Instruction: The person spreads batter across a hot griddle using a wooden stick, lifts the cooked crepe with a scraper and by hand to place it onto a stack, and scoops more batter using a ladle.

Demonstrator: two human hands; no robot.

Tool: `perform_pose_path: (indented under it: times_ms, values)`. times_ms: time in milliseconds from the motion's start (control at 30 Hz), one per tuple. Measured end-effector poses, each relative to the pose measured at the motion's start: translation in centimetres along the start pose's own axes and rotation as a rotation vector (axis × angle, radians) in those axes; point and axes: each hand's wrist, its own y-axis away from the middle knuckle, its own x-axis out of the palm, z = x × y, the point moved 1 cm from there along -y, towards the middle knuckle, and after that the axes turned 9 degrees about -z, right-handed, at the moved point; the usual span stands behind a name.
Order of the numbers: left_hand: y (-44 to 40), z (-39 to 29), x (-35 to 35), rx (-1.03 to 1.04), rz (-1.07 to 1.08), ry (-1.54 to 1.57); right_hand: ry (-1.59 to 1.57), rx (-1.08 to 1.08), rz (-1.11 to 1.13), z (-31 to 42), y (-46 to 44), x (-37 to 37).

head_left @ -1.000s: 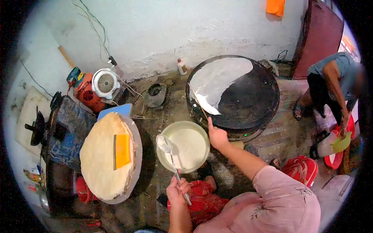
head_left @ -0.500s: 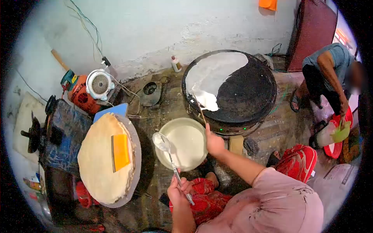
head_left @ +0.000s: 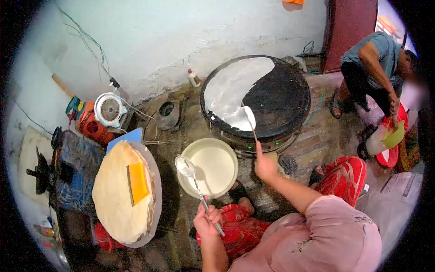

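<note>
My left hand (head_left: 207, 222) is closed around the metal handle of a ladle (head_left: 186, 167), its bowl coated with white batter and held over the left side of a batter basin (head_left: 180, 183). My right hand (head_left: 266, 167) grips a thin-handled spreader (head_left: 254, 133) with its index finger along the handle. The spreader's far end meets the white batter (head_left: 231, 93) on a large round black griddle (head_left: 283, 97). That batter covers the griddle's left part in a curved swath, thicker near the spreader. Green lights glow on the griddle's front.
On the left, a stack of thin round flatbreads (head_left: 113, 195) carries an orange scraper (head_left: 137, 183). Behind it are a white fan (head_left: 110, 109) and an orange gas cylinder (head_left: 93, 129). A small bottle (head_left: 194, 78) stands by the wall. At right, another person (head_left: 374, 63) bends over a red basin (head_left: 386, 156).
My right hand has moved the spreader to the right and slightly down along the batter's front edge. The ladle stays over the basin. The whole view has shifted a little.
</note>
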Motion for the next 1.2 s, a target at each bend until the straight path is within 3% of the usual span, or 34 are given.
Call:
perform_pose_path:
  times_ms: [67, 200, 300, 333, 400, 467, 533, 667, 733, 800, 833, 933, 1067, 1200]
  values:
    - [-0.1, 0.0, 0.1, -0.048, -0.06, 0.068, 0.002, 0.006, -0.075, -0.8, 2.2, -1.6]
    - [0.0, 0.6, 0.8, 0.005, -0.044, 0.015, 0.153, -0.179, 0.085, -0.6, 1.5, 0.9]
    - [0.1, 0.6, 0.6, 0.03, -0.075, -0.037, 0.016, 0.022, 0.052, -2.6, 0.1, -1.8]
    - [-0.1, 0.7, 0.6, 0.021, -0.077, -0.042, 0.16, -0.057, -0.018, -3.4, 0.6, -3.3]
    - [0.2, 0.9, 1.1, -0.004, -0.09, -0.017, 0.149, -0.113, -0.204, -5.5, 1.4, -3.0]
    - [-0.3, 0.9, 0.9, -0.009, -0.076, -0.001, 0.248, -0.17, -0.179, -5.7, 1.8, -2.1]
    - [-0.4, 1.3, 1.2, -0.01, -0.079, -0.006, 0.348, -0.24, -0.007, -5.5, 1.1, -1.6]
    - [-0.4, 1.6, 1.6, 0.029, -0.091, -0.059, 0.247, -0.092, -0.129, -9.6, -0.7, -4.1]
    - [-0.7, 1.8, 1.7, 0.025, -0.099, -0.057, 0.129, 0.025, -0.196, -11.4, -0.6, -5.0]
    - [-0.9, 2.0, 1.9, 0.025, -0.137, -0.057, -0.958, 0.425, -0.02, -11.3, -0.5, -5.7]
    - [-0.9, 2.2, 2.1, 0.036, -0.152, -0.059, -1.117, 0.434, 0.063, -11.1, -0.3, -6.1]
    - [-0.8, 2.8, 2.9, 0.06, -0.172, -0.077, -0.035, -0.201, -0.323, -11.5, 1.1, -3.5]
    - [-0.9, 2.8, 2.7, 0.042, -0.153, -0.078, 0.272, -0.097, -0.384, -15.9, -1.9, -8.0]
    - [-1.0, 3.4, 3.5, 0.037, -0.176, -0.061, 0.17, 0.062, -0.474, -17.0, -4.1, -10.7]
